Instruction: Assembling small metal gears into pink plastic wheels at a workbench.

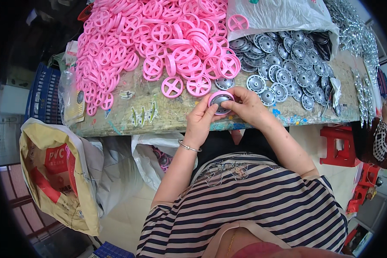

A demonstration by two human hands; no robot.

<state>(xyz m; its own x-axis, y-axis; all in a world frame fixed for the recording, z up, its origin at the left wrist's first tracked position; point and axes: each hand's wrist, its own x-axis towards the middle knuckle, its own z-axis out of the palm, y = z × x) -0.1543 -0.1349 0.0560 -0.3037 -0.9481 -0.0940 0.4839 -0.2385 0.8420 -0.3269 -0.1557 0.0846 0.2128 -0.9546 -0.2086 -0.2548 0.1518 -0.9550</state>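
Observation:
Between my two hands, just above the table's front edge, is a pink plastic wheel (220,103) with a grey disc set against its face. My left hand (199,117) grips its left side, thumb on the rim. From the right, my right hand (246,105) holds it too, its thumb pressed on the grey disc. Beyond my hands a big heap of pink spoked wheels (159,38) covers the left and middle of the table. To the right lies a pile of grey round discs (288,69), partly inside a white plastic bag (284,17).
Silver tinsel (352,30) hangs over the table's (167,118) right end. An open yellow-and-white sack (64,172) stands at the lower left, beside a white bag (148,150) with pink and grey pieces inside. A red stool (337,146) is on the floor at right, near another person's sleeve (379,139).

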